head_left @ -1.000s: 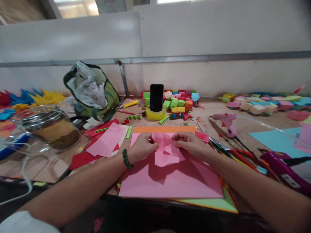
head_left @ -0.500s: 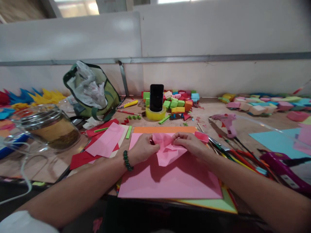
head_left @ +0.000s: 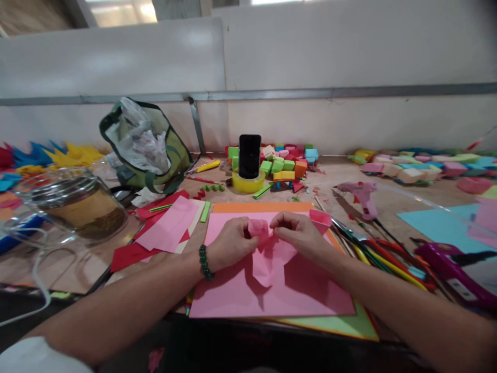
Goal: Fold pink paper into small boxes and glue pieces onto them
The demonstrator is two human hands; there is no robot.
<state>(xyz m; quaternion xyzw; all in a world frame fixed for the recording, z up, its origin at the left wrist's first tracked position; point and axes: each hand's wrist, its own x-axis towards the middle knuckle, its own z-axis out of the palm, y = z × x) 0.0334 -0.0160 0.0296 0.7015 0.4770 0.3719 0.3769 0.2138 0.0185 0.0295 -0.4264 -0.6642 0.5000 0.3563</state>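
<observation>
Both my hands pinch a small folded piece of pink paper (head_left: 269, 256) over a large pink sheet (head_left: 272, 292) lying on the table. My left hand (head_left: 229, 241), with a green bead bracelet on the wrist, grips the paper's top left part with closed fingers. My right hand (head_left: 297, 233) grips the top right part, fingers curled. The folded paper hangs down between the hands, its lower point towards me.
A black phone (head_left: 249, 155) stands in a yellow tape roll (head_left: 248, 184) before piled coloured paper cubes (head_left: 287, 163). A glass jar (head_left: 75, 204) and green bag (head_left: 145, 145) sit left. Pink glue gun (head_left: 363, 197), pencils (head_left: 384, 251), blue sheet (head_left: 442, 225) right.
My hands have drawn closer together and a little towards me. The folded pink paper has been squeezed narrower and now hangs lower between them.
</observation>
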